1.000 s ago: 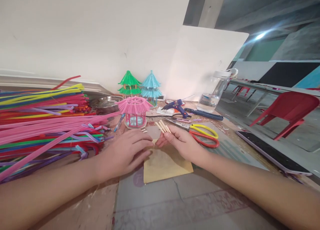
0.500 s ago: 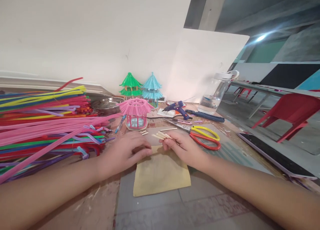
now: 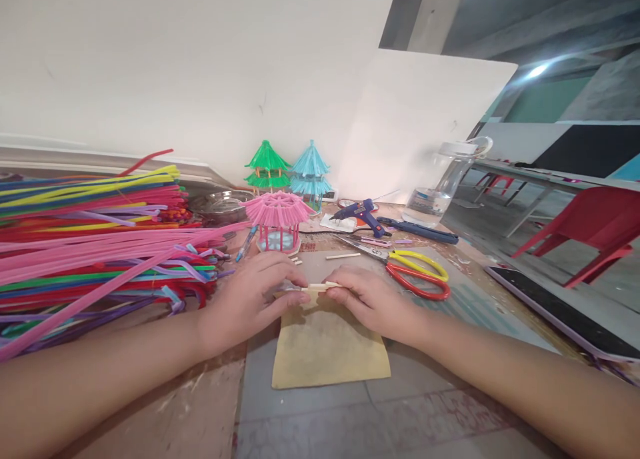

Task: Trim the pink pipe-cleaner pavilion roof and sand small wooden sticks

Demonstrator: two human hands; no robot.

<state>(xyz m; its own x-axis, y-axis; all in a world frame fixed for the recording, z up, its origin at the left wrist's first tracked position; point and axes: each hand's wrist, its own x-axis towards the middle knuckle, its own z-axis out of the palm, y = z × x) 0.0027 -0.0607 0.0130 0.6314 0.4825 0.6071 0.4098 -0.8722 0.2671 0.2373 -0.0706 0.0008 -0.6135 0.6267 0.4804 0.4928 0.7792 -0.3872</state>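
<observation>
"What takes up most of the view?"

"A white panel (image 3: 200, 66) across the upper left and centre. Below it is the worktop (image 3: 165, 406), with a grey mat (image 3: 310, 426) at lower centre."

"And all that colour?"

"A heap of fuzzy stems (image 3: 100, 246), pink, red, yellow, green and purple, filling the left side. A red chair (image 3: 595, 219) stands off at the right edge."

"Then the person's part?"

"A tan sheet (image 3: 330, 352) at lower centre, with the left hand (image 3: 255, 299) and the right hand (image 3: 375, 299) meeting over its upper edge. A phone (image 3: 565, 309) lies at the right."

"Smaller than that?"

"A clear bottle (image 3: 435, 186) with some water, right of centre. Scissors (image 3: 385, 256) with yellow and red handles, just beyond the right hand. A pink hut (image 3: 278, 209) near the middle, with a green tower (image 3: 267, 162) and a blue tower (image 3: 310, 166) behind it, and a dark blue glue gun (image 3: 363, 211) to their right."

"And the smallest?"

"Pale sticks (image 3: 320, 287), lying level in the centre. Each grip is nearly closed: the left pinches their left end, the right their other end. I can't tell how many there are. One loose stick (image 3: 343, 256) lies just past the right hand."
</observation>
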